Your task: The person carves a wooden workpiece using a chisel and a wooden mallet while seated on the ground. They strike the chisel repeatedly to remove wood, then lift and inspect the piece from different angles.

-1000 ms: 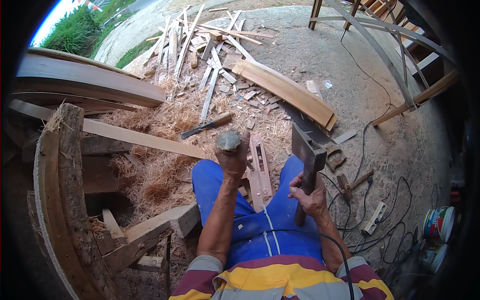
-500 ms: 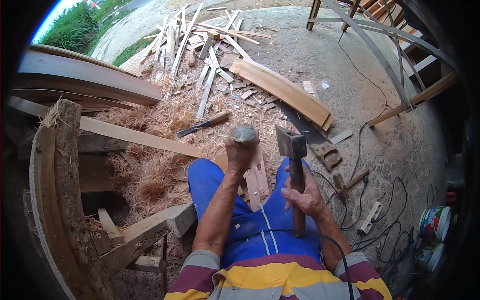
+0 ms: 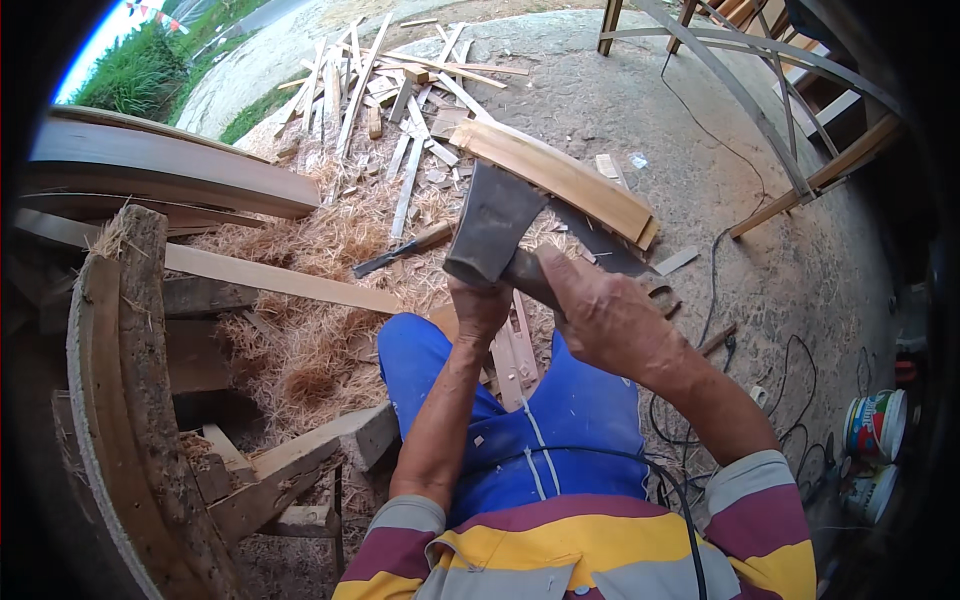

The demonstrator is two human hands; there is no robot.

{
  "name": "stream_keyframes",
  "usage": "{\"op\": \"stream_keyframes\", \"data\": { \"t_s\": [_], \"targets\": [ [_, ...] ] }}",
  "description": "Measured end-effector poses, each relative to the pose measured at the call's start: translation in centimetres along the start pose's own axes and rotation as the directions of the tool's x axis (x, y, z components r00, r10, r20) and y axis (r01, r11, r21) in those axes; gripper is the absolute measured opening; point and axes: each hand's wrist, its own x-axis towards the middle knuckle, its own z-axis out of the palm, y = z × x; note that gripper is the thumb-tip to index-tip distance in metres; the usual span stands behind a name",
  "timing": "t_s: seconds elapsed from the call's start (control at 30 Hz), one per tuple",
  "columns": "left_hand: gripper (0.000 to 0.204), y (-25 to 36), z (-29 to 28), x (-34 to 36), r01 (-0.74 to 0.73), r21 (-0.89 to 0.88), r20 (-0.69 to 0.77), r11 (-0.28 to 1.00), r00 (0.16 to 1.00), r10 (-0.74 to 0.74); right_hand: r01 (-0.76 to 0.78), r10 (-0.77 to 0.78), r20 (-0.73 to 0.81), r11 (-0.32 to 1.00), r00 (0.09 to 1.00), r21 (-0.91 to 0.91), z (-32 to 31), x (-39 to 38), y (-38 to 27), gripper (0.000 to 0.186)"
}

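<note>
Head view: dull grey, broad-bladed axe (image 3: 495, 222)

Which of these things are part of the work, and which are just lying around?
Seemingly in the job: axe, gripped by the right hand; pinkish wood between the legs. The left hand's hold is hidden.

Lying about: wood-handled chisel, offcuts, shavings, buckets.

Head view, one: left fisheye of a side-by-side pair, worn on the person's head. Facing: downward and forward. Near: shirt (image 3: 555, 540), lower edge; left hand (image 3: 481, 314), right hand (image 3: 612, 316), centre. Far: grass (image 3: 133, 72), upper left. Corners dark.
</note>
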Motion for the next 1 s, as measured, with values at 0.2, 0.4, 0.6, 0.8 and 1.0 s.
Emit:
{"op": "stream_keyframes", "data": {
  "t_s": [0.2,0.4,0.6,0.8,1.0],
  "targets": [
    [0.013,0.3,0.6,-1.0,0.057,-0.14,0.004,0.989,0.998,-0.057,-0.075,0.047,0.088,0.935,0.995,0.348,0.0,-2.0,-0.1,0.051],
    [0.023,0.1,0.1,-1.2,-0.112,0.132,0.004,0.985,0.994,0.112,0.528,0.033,-0.848,0.769,0.529,0.359,-17.5,-1.3,-6.6,0.019],
    [0.013,0.0,-0.4,-1.2,-0.022,-0.166,-0.015,0.986,1.0,0.02,0.222,-0.238,-0.386,0.971,0.891,-0.085,1.4,-1.8,0.5,0.035],
    [0.016,2.0,-1.2,-0.1,0.171,-0.422,0.101,0.89,0.985,-0.142,-0.124,0.116,0.16,0.991,0.98,0.041,3.9,-3.5,1.5,0.048],
    [0.021,-0.6,0.1,3.2,0.27,-0.324,0.126,0.907,0.962,-0.242,-0.132,0.159,-0.027,0.892,0.987,0.432,-0.7,-0.2,-1.3,0.042]
  ]
}}
